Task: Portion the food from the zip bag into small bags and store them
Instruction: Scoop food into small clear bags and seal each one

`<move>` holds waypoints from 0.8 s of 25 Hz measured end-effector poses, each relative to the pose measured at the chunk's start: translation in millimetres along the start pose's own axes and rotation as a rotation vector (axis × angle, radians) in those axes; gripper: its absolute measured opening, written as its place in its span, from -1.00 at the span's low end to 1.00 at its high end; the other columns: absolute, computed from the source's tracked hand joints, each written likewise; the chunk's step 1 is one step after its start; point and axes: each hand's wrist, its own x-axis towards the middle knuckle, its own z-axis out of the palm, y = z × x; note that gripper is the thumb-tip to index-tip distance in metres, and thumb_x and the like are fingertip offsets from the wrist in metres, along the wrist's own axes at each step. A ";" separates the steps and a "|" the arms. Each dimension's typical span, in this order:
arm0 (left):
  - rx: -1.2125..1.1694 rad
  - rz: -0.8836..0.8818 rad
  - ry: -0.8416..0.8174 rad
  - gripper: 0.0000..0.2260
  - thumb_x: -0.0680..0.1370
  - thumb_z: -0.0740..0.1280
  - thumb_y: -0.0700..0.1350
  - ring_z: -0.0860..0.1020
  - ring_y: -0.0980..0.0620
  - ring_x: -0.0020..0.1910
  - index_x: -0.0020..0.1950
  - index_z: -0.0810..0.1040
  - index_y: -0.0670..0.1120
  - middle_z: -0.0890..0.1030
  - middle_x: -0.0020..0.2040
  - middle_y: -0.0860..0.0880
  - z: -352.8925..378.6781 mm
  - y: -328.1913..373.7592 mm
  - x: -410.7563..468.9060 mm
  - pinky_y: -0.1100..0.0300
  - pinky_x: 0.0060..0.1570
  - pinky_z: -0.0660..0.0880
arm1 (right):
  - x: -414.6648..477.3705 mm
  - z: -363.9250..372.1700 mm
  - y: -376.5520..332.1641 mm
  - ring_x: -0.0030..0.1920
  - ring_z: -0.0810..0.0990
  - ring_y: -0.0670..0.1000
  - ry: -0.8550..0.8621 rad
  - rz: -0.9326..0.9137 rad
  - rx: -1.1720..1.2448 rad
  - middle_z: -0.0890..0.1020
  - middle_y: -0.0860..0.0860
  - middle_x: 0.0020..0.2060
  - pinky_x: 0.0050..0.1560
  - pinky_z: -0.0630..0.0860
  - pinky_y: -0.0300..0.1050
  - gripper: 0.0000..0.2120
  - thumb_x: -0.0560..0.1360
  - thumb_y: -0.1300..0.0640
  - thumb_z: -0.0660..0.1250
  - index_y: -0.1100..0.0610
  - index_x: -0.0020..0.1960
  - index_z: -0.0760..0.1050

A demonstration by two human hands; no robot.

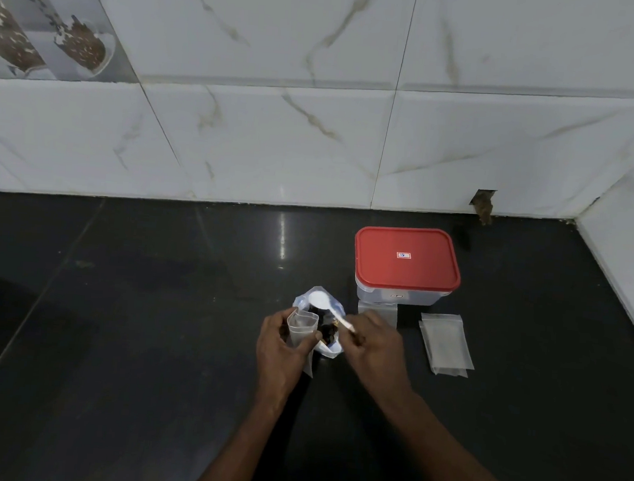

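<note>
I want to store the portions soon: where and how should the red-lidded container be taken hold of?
Probably grip the container by its clear base just under the red lid, across the short sides, coming from the right. The lid overhangs like a lip, the box stands flat and closed, and a clear packet lies close before its near-left corner.

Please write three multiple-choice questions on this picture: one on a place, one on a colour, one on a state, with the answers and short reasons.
1. Where is the stack of empty small bags?
A) on the container
B) on the countertop, right of the right hand
C) against the wall

2. What colour is the container lid?
A) red
B) blue
C) white

3. The right hand is:
A) open and empty
B) holding a white spoon
C) flat on the lid

Answers: B, the stack lies flat on the dark countertop; A, the lid is plainly red; B, its fingers pinch the spoon's handle.
</note>
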 end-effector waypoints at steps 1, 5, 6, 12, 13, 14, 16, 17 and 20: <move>-0.002 -0.007 0.005 -0.59 0.36 0.61 -0.10 0.61 0.18 0.03 0.15 0.58 0.01 0.60 0.08 0.09 -1.6 -1.9 0.2 0.24 -0.01 0.55 | 4.4 2.0 4.7 -0.31 0.52 -0.07 -0.016 0.107 0.001 0.58 -0.01 -0.30 -0.27 0.51 -0.11 -0.92 0.45 0.16 0.37 0.13 -0.16 0.63; -0.059 -0.061 -0.014 -0.66 0.41 0.58 -0.12 0.67 0.18 -0.03 0.14 0.60 0.01 0.68 0.04 0.06 -9.4 -12.2 -0.1 0.17 0.00 0.60 | 7.0 19.8 11.2 -0.38 0.54 0.06 -0.105 0.149 -0.163 0.57 0.09 -0.35 -0.37 0.50 -0.02 -0.92 0.39 0.20 0.38 0.21 -0.23 0.60; -0.073 -0.076 -0.026 -0.68 0.43 0.56 -0.13 0.67 0.19 -0.04 0.13 0.61 0.01 0.70 0.02 0.06 -10.9 -14.0 0.0 0.17 0.00 0.61 | 6.1 25.4 10.6 -0.41 0.54 0.06 -0.127 0.103 -0.235 0.57 0.08 -0.35 -0.43 0.48 -0.06 -0.94 0.36 0.20 0.42 0.21 -0.21 0.61; -0.137 -0.142 -0.071 -0.76 0.48 0.52 -0.12 0.69 0.11 -0.03 0.11 0.60 0.04 0.72 -0.02 0.04 -8.8 -18.1 -4.0 0.13 -0.01 0.63 | 1.7 40.4 10.8 -0.39 0.56 0.00 -0.244 -0.154 -0.451 0.57 0.05 -0.28 -0.54 0.47 -0.14 -0.68 0.13 0.28 0.60 0.15 -0.18 0.58; -0.153 -0.152 -0.068 -0.77 0.49 0.52 -0.12 0.70 0.11 -0.04 0.11 0.60 0.04 0.72 -0.02 0.03 -7.7 -18.6 -4.9 0.11 -0.01 0.63 | 1.9 39.9 12.1 -0.42 0.55 -0.02 -0.232 -0.163 -0.434 0.57 0.04 -0.30 -0.55 0.47 -0.16 -0.71 0.15 0.26 0.60 0.14 -0.21 0.58; -0.166 -0.160 -0.062 -0.77 0.49 0.52 -0.13 0.70 0.11 -0.06 0.10 0.60 0.03 0.72 -0.03 0.03 -7.5 -18.7 -5.7 0.09 -0.01 0.64 | 3.0 38.4 13.1 -0.45 0.53 -0.04 -0.212 -0.158 -0.410 0.56 0.02 -0.32 -0.55 0.45 -0.19 -0.75 0.18 0.25 0.60 0.13 -0.23 0.58; -0.186 -0.171 -0.050 -0.77 0.49 0.51 -0.14 0.70 0.13 -0.08 0.11 0.61 0.02 0.72 -0.03 0.03 -7.2 -19.7 -6.3 0.08 -0.01 0.64 | 7.1 33.2 12.5 -0.48 0.50 -0.07 -0.205 -0.101 -0.397 0.56 0.01 -0.35 -0.54 0.40 -0.24 -0.80 0.22 0.23 0.60 0.14 -0.25 0.60; -0.193 -0.176 -0.050 -0.77 0.49 0.51 -0.14 0.70 0.13 -0.08 0.12 0.61 0.02 0.73 -0.03 0.02 -7.1 -21.0 -6.6 0.08 -0.01 0.64 | 7.6 31.9 12.6 -0.44 0.52 -0.07 -0.219 -0.084 -0.437 0.57 0.02 -0.31 -0.50 0.42 -0.23 -0.83 0.28 0.21 0.57 0.14 -0.20 0.62; -0.225 -0.187 -0.054 -0.77 0.50 0.50 -0.13 0.71 0.11 -0.07 0.13 0.61 0.01 0.73 -0.03 0.01 -7.5 -21.9 -7.3 0.07 -0.01 0.65 | 5.6 35.2 10.4 -0.14 0.61 0.06 -0.326 -0.017 -0.434 0.60 0.10 -0.03 -0.16 0.52 -0.07 -0.80 0.56 0.16 0.27 0.20 0.11 0.58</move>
